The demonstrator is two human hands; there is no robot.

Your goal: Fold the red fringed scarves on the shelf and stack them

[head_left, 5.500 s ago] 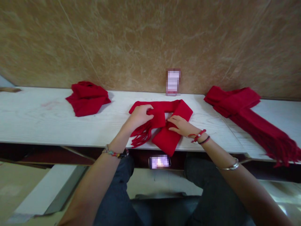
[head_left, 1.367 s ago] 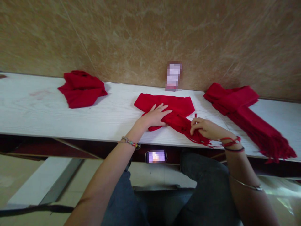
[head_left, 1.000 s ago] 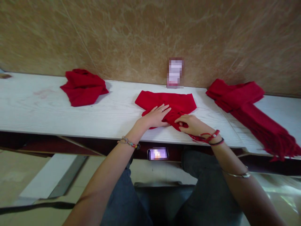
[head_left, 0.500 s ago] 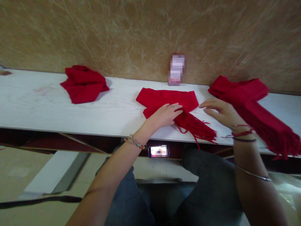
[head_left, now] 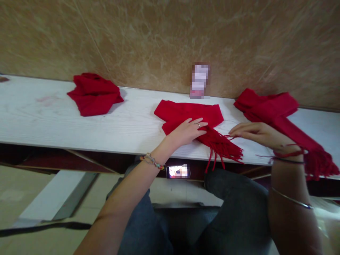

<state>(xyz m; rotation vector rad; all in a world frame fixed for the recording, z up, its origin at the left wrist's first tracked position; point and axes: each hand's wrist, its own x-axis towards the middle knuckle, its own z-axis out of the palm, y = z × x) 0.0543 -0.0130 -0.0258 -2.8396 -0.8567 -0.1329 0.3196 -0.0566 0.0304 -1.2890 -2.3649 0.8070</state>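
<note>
A red fringed scarf [head_left: 188,110], folded with its ends crossed, lies in the middle of the white bench top. My left hand [head_left: 187,132] rests flat on it, fingers stretched out over the crossing. From there the fringe [head_left: 225,150] fans to the right, some strands hanging over the front edge. At the fringe's upper side, my right hand [head_left: 255,132] is closed in a pinch, with thin red strands at its fingertips. Behind that hand a second crossed red scarf [head_left: 276,106] lies with its fringe toward the front right.
A bunched red cloth [head_left: 95,95] lies on the left of the white bench top [head_left: 138,124]. Against the brown wall [head_left: 148,42] leans a pixelated upright item [head_left: 199,79]. A lit phone [head_left: 178,171] sits just below the bench's front edge, above my knees.
My right hand has moved slightly down and right, to the fringe, and its fingers have closed on strands. The fringe strands are more spread. My left hand stays in place.
</note>
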